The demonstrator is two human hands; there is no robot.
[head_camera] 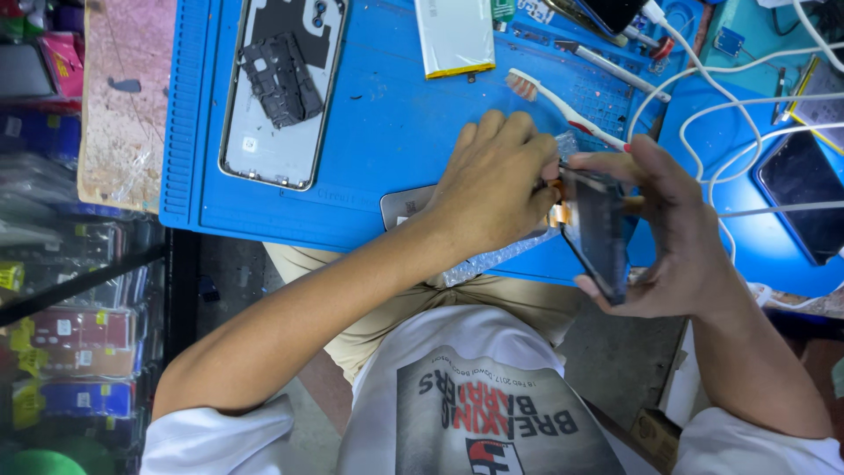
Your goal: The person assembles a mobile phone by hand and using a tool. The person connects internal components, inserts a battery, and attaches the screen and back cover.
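A: While the right hand (681,237) grips the dark phone screen panel (598,230) by its edges, tilted on edge over the blue mat (387,114), what's the left doing?

B: Left hand (492,180), fingertips pinched together on the orange flex cable (556,200) at the panel's near edge.

A: Right fingers?

B: Wrapped and clamped on the panel, thumb on top.

A: Around it?

B: Bubble wrap (492,259) under the hands, toothbrush (563,105) just beyond, open phone back shell (277,88) far left on the mat, battery (454,37) at the top, white cables (730,105) on the right.
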